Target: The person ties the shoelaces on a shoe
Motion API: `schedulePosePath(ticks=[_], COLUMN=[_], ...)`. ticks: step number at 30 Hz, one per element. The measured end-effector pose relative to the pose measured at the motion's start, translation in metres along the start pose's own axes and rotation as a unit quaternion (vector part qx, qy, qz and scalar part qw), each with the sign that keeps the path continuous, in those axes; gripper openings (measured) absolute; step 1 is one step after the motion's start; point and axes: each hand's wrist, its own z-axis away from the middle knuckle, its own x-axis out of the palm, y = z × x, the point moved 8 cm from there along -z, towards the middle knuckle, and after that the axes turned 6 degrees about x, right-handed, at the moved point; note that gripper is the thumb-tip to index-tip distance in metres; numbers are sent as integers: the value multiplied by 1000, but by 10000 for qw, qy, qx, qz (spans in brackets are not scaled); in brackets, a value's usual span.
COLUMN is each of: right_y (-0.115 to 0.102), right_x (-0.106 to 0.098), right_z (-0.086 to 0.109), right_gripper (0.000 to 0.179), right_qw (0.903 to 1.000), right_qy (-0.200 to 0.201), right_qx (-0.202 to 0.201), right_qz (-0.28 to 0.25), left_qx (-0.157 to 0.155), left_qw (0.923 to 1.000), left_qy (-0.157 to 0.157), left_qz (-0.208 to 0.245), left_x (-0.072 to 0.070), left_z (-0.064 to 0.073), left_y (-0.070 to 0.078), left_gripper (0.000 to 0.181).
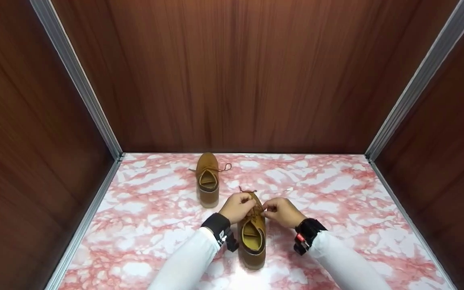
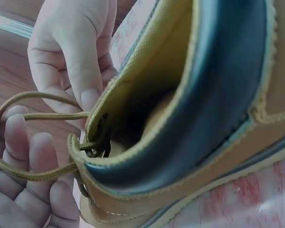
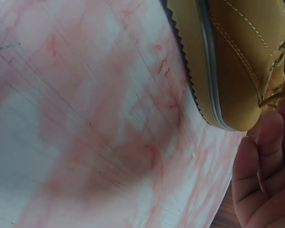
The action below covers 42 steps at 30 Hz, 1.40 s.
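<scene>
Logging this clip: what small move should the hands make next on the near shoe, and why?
Probably a gentle pull on the lace with the left hand, while the right hand steadies the near shoe. In the left wrist view, the lace bows loosely between shoe and left hand, so taking up slack seems sensible.

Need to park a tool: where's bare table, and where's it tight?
Bare table between right hand and right wall, and between far shoe and left wall. Crowded: around near shoe, where left hand and right hand are at its laces. Between the shoes is tight too.
</scene>
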Motion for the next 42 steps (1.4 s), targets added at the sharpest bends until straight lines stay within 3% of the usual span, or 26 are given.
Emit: schedulePosePath(ticks=[13, 19, 24, 31, 42], right_y=[1, 0, -3, -6, -11], right_x=[-19, -30, -41, -51, -55], right_z=[5, 7, 10, 12, 15], right_gripper=[8, 5, 7, 9, 16], right_qw=[9998, 9996, 9993, 9983, 9952], right_qy=[177, 218, 269, 197, 24], right_qx=[-2, 175, 260, 378, 534], right_qz=[101, 2, -79, -389, -822], left_qx=[-629, -499, -455, -67, 252], left_qw=[9955, 9957, 9950, 9995, 9979], left_qy=[402, 559, 377, 308, 506], left_qz=[585, 536, 799, 60, -329], left_x=[-7, -14, -17, -23, -22], left_z=[0, -2, -2, -1, -1], left_y=[-4, -5, -9, -9, -9], left_gripper=[33, 27, 22, 19, 13])
